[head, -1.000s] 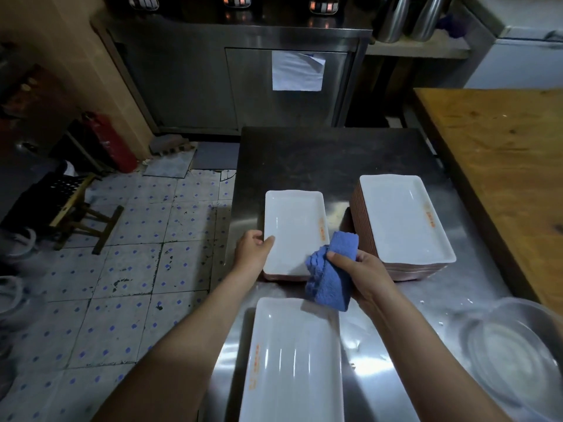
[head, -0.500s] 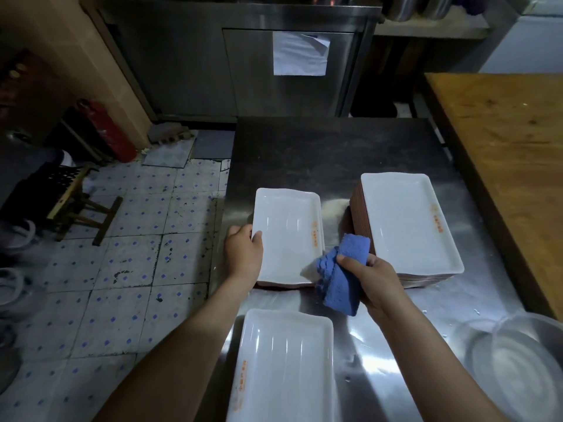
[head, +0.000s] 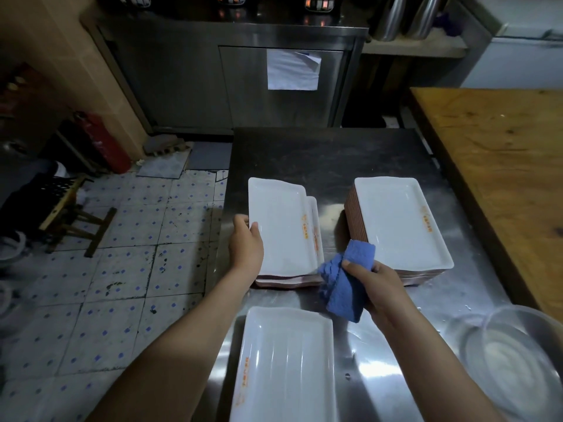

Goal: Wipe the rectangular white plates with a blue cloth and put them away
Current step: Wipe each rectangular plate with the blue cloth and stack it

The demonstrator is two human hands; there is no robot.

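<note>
On the steel table [head: 335,159] a tall pile of plates [head: 399,223] is stacked at the right. The top plate [head: 277,226] of the small middle pile [head: 289,281] is gripped by the left hand [head: 245,248]. The blue cloth [head: 345,278] is held tight in the right hand [head: 380,287].
</note>
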